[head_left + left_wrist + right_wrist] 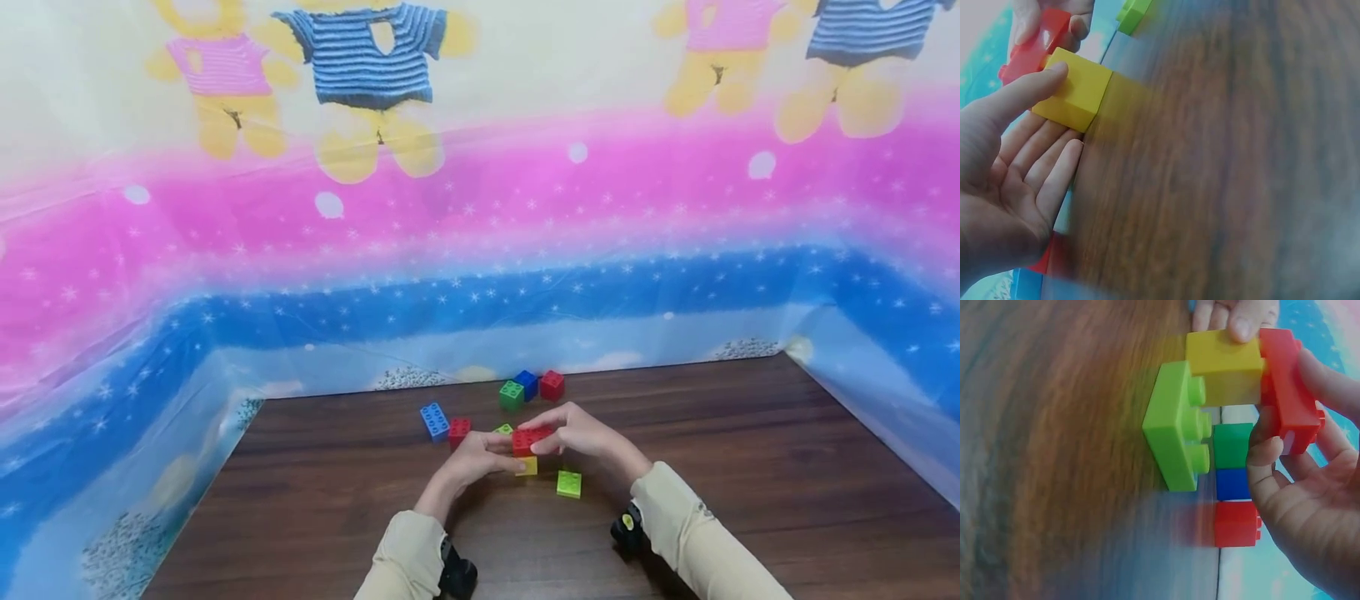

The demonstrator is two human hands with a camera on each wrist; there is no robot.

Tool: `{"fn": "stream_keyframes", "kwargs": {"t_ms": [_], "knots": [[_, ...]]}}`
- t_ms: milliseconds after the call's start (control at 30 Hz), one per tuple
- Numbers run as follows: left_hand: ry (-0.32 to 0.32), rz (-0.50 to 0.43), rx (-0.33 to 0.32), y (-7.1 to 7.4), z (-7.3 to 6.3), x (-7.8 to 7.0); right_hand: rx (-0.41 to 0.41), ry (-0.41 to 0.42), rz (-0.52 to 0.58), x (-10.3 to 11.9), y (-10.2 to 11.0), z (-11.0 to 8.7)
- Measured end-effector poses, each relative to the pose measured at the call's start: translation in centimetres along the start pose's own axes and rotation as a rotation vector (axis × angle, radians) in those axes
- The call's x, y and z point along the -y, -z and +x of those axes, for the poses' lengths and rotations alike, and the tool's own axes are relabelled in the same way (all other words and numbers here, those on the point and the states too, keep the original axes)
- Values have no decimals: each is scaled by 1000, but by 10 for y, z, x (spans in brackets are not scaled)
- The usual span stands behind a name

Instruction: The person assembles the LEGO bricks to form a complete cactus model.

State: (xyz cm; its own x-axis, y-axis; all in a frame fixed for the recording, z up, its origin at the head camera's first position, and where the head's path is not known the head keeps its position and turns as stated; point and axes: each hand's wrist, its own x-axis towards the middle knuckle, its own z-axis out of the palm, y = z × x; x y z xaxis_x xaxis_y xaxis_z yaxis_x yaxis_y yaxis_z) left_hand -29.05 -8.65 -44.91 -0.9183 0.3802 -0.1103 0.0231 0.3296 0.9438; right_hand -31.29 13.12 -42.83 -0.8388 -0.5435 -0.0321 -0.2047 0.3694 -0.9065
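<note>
One lime block (569, 485) lies nearest, just right of the yellow block (528, 467). The left hand (477, 458) pinches the yellow block, thumb and fingers parted only by its thickness, likely to steady it. Over it, the right hand (583, 432) closely grips a red block (525, 442) by its sides, apparently leaving its top free. Beyond the yellow block stand a green block (512, 396) and a blue block (528, 383).

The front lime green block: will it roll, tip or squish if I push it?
The lime green block would probably slide, not roll, since its sides are flat. It looks hard to tip, being low and broad. Its crisp edges suggest stiff, unsquishy plastic.
</note>
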Motion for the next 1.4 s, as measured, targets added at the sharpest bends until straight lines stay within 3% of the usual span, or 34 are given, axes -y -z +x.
{"fn": "stream_keyframes", "kwargs": {"t_ms": [200, 733, 933, 1400], "knots": [[-6, 13, -14, -3, 1, -4, -9, -11, 57, -1, 0, -4], [8, -27, -52, -6, -3, 3, -20, -12, 58, -8, -6, -1], [-15, -37, -65, -8, -4, 6, -14, -6, 61, -14, -7, -2], [-20, -40, -101, -10, -6, 5, 28, -34, 232, -33, -10, -2]]}}
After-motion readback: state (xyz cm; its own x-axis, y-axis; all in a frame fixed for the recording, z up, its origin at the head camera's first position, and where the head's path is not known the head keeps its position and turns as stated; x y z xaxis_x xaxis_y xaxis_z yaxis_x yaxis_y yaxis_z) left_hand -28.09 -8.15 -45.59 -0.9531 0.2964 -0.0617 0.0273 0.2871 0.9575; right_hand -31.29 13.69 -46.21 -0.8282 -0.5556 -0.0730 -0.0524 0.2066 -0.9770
